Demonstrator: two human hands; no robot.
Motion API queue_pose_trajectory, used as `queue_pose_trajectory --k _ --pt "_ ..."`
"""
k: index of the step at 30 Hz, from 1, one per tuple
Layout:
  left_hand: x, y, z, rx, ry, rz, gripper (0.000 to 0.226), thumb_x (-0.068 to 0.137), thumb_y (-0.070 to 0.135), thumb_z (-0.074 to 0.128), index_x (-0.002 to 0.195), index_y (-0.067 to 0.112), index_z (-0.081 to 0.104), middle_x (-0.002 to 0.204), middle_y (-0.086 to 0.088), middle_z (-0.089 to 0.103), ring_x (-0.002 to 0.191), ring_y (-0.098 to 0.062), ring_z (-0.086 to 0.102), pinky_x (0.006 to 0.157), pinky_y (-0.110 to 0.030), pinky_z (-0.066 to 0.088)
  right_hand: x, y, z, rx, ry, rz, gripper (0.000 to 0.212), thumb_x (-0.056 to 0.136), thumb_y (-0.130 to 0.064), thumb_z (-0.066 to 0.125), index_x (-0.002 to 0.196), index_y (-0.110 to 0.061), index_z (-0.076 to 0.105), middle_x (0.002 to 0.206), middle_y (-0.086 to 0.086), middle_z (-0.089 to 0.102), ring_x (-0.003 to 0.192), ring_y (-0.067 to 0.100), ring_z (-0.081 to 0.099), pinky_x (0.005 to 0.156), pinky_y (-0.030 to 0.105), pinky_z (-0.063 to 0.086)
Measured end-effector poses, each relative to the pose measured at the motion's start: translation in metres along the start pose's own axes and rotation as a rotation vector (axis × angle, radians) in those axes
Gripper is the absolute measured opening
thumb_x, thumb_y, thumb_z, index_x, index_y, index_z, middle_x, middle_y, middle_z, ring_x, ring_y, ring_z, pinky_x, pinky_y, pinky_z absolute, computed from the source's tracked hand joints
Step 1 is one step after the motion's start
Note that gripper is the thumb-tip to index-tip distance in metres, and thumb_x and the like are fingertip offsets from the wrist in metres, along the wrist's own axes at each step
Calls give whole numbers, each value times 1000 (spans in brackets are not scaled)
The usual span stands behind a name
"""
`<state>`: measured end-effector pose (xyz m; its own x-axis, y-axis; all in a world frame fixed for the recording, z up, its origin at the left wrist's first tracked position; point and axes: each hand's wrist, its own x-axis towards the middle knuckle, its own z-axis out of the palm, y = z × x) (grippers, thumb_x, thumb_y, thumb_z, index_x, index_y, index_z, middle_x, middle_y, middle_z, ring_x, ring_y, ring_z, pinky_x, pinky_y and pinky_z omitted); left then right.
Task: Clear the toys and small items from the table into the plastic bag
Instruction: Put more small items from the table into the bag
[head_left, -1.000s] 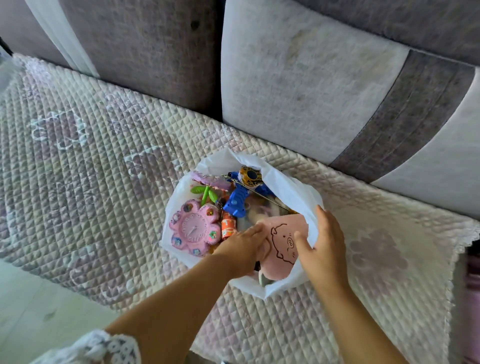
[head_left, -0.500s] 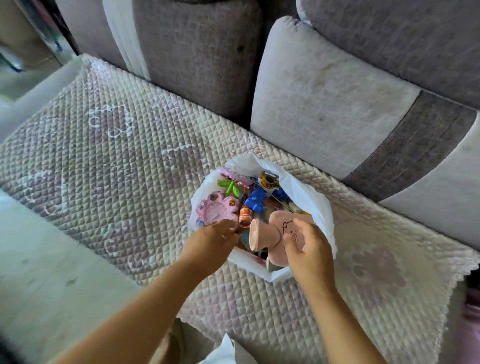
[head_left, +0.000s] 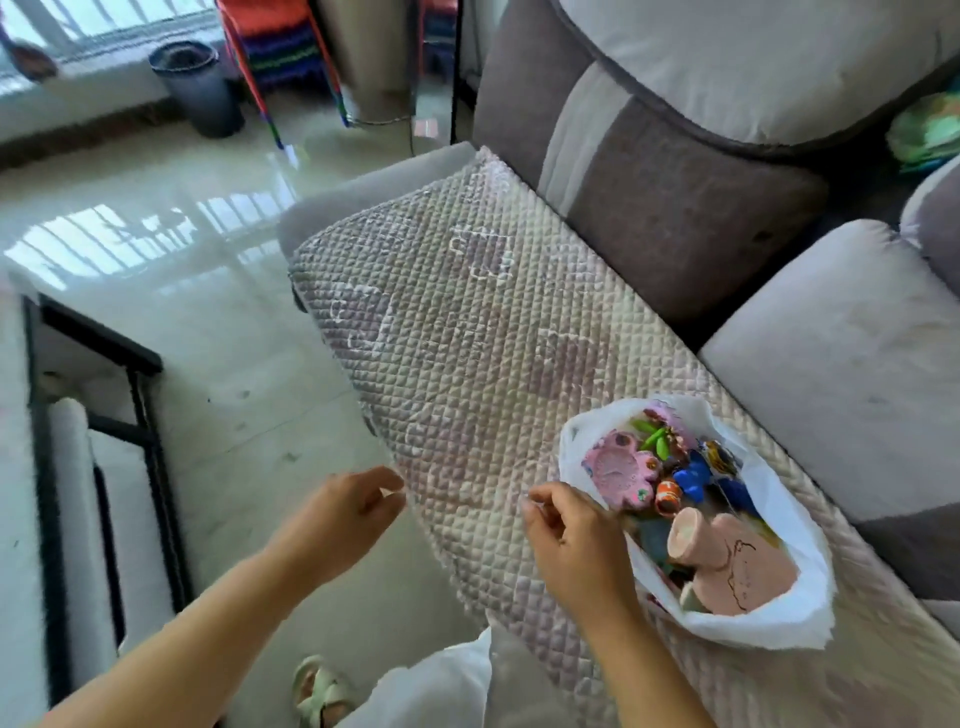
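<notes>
The white plastic bag (head_left: 769, 618) stands open on the sofa's quilted cover (head_left: 467, 332), at the lower right. Inside lie a pink flower clock (head_left: 618, 475), a pink toy with a pig drawing (head_left: 737, 566), a blue toy (head_left: 693, 480), a small orange toy (head_left: 667, 496) and green pieces (head_left: 654, 441). My right hand (head_left: 571, 535) hovers at the bag's near-left rim with fingers loosely curled and holds nothing that I can see. My left hand (head_left: 353, 514) hangs over the floor beside the sofa's edge, fingers relaxed and empty. A white-topped table with a black frame (head_left: 93, 338) shows at the far left.
Grey sofa back cushions (head_left: 675, 208) rise behind the cover. Shiny tiled floor (head_left: 218, 260) lies between sofa and table. A dark bin (head_left: 197, 88) and stacked colourful stools (head_left: 280, 47) stand at the far wall. My sandalled foot (head_left: 317, 691) is below.
The view swung left, bringing floor and table into sight. My right hand let go of the pink pig toy, which stays in the bag. My left hand left the bag and moved left.
</notes>
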<state>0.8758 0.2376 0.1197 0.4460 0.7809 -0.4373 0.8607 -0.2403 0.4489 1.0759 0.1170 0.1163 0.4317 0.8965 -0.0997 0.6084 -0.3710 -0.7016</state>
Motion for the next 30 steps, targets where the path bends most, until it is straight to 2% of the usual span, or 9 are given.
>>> queue_pose_trajectory --k 2,6,10,15,19,22,27,30 --pt "-21 -39 -21 -20 19 -65 26 93 39 50 116 30 59 107 10 66 93 -7 60 83 -22 47 -1 -37 21 -9 -35 -45 13 89 -25 57 88 -15 65 77 -3 63 74 14 56 68 30 46" --pt "-61 -110 -56 -90 42 -149 28 92 41 50 117 31 59 102 12 66 94 -8 61 87 -32 50 -4 -100 64 -25 -74 -123 12 89 -28 57 87 -18 64 76 -8 61 73 12 55 66 26 45" --pt "-106 -196 -101 -242 182 -225 26 91 39 53 115 31 59 83 11 64 78 -3 60 75 -25 51 -11 -179 128 -34 -144 -207 9 86 -25 61 88 -18 66 76 -5 63 74 12 56 65 21 39" --pt "-151 -282 -135 -377 370 -344 19 89 35 57 107 31 63 80 12 65 74 -1 60 70 -20 49 -10 -256 200 -48 -264 -287 13 85 -27 63 92 -17 66 77 -4 64 73 11 56 66 19 39" --pt "-184 -336 -149 -458 470 -486 11 90 32 56 99 31 63 81 13 65 78 -3 60 71 -24 49 -6 -312 247 -101 -377 -389 14 85 -30 62 91 -17 65 78 -4 65 73 11 59 69 23 43" --pt "-200 -366 -153 -505 515 -591 5 90 33 55 91 36 60 78 11 66 77 -5 61 71 -27 50 -1 -343 275 -107 -461 -440 11 84 -30 63 86 -19 65 71 -7 63 68 11 58 65 27 45" --pt "-212 -406 -152 -590 573 -751 11 90 35 54 95 31 63 83 14 66 79 -4 62 76 -28 53 19 -377 324 -115 -648 -488 8 82 -30 65 76 -26 61 66 -4 65 65 11 61 63 31 51" --pt "-207 -428 -157 -628 607 -852 11 90 37 54 95 33 62 84 15 65 81 2 60 75 -24 51 45 -395 356 -147 -724 -533 8 81 -33 64 75 -31 60 67 -3 65 64 10 59 63 28 49"
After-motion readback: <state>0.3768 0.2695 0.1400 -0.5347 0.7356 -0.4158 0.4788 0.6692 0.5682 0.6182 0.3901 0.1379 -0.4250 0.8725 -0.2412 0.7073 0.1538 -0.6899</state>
